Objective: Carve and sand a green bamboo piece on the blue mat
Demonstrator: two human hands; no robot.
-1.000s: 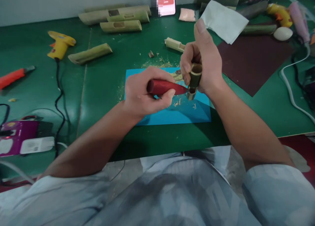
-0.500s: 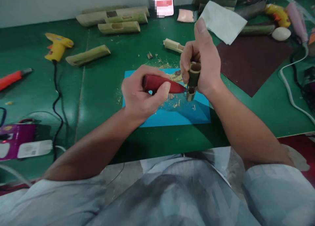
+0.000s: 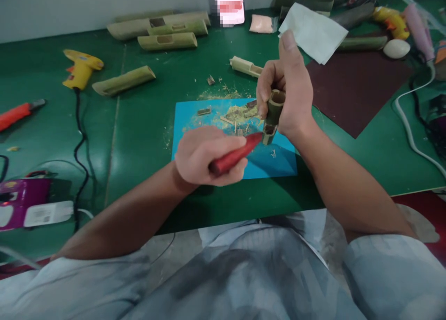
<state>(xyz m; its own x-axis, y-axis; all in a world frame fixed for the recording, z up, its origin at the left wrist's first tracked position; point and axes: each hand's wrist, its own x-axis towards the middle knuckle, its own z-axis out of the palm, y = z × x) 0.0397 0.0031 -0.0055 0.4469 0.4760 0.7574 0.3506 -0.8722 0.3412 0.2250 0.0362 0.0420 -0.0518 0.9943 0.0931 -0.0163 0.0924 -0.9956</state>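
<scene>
My left hand (image 3: 200,155) is wrapped round the thick red handle of a carving knife (image 3: 232,158). The handle slants up to the right, and its tip meets the lower part of a short bamboo tube (image 3: 274,110). What shows of the blade is too little to make out. With thumb raised, my right hand (image 3: 298,90) grips that tube nearly upright, its open end up. A notch is cut in the tube low down. Beneath both hands lies a blue sheet (image 3: 278,164), scattered with pale shavings (image 3: 240,113) and a small bamboo chip (image 3: 204,111).
Bamboo pieces (image 3: 167,41) lie along the back, and another (image 3: 123,81) nearer left. A yellow glue gun (image 3: 81,69) and a red-handled tool (image 3: 16,116) are at left. A dark brown sheet (image 3: 351,92), a white cloth (image 3: 313,32) and a white cable (image 3: 404,120) are at right.
My left hand has rolled over and come down toward me, so the knife handle now slants upward to the right. My right hand and the bamboo tube have barely moved.
</scene>
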